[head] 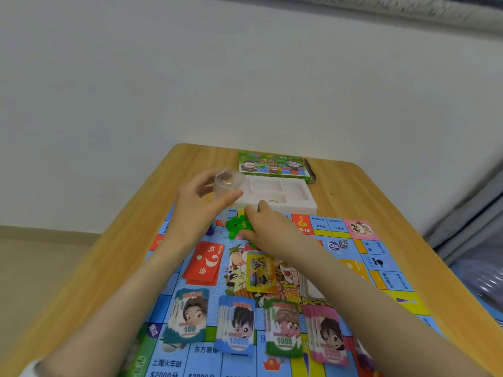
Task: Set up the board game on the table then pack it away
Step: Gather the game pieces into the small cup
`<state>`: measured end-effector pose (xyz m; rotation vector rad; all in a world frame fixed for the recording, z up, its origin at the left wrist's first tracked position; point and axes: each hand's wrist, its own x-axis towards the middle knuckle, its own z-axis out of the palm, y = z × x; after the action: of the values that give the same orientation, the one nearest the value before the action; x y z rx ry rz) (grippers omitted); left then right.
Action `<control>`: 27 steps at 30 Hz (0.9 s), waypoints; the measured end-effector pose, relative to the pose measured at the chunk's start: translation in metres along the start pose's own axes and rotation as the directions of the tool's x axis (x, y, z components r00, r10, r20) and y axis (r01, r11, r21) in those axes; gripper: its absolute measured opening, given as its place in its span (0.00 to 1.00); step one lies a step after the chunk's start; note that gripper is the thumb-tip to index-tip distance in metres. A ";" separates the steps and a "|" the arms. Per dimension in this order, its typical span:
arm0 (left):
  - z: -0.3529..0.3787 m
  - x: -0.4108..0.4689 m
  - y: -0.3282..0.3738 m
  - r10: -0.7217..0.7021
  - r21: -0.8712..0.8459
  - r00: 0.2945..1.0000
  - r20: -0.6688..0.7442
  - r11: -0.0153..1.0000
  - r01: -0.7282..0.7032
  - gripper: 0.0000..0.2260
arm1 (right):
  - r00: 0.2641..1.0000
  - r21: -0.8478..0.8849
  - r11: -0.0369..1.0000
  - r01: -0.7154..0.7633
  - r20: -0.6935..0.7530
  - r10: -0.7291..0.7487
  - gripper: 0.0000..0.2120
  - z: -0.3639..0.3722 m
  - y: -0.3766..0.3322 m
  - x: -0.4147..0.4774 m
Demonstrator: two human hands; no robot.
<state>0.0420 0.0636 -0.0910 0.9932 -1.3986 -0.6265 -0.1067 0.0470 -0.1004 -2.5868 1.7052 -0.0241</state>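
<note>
The game board (pixel 381 270) lies unfolded on the wooden table (pixel 117 257). My left hand (pixel 198 205) holds a small clear plastic cup (pixel 227 182) above the board's far edge. My right hand (pixel 268 227) rests over a heap of small green pieces (pixel 238 224), fingers curled onto them. A white compartment tray (pixel 288 198) sits just beyond, and the green game box (pixel 273 164) lies behind it. Stacks of paper money (pixel 236 326) line the near side. A red card deck (pixel 204 263) and a yellow card (pixel 261 272) lie mid-board.
A die (pixel 343 244) rests on the board to the right of my right hand. A small purple piece (pixel 210 230) stands by my left wrist. A white wall (pixel 245 77) rises behind the table. Grey fabric (pixel 468 213) hangs at the right.
</note>
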 end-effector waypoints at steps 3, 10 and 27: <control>0.001 0.000 0.000 0.010 0.010 1.000 0.010 1.000 -0.010 0.15 | 0.999 -0.042 0.998 0.045 -0.016 -0.045 0.17 0.004 0.003 0.001; 0.001 -0.001 -0.005 0.013 0.039 1.000 0.024 0.999 -0.014 0.16 | 0.998 -0.034 0.997 0.068 0.021 -0.067 0.12 0.002 0.007 0.006; 0.002 -0.001 -0.011 0.006 0.025 1.000 0.025 1.000 -0.007 0.16 | 0.991 -0.080 0.996 0.035 -0.125 -0.045 0.10 0.006 0.014 0.014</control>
<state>0.0417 0.0588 -0.1014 1.0038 -1.4341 -0.6195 -0.1138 0.0289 -0.1075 -2.7310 1.7269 -0.1285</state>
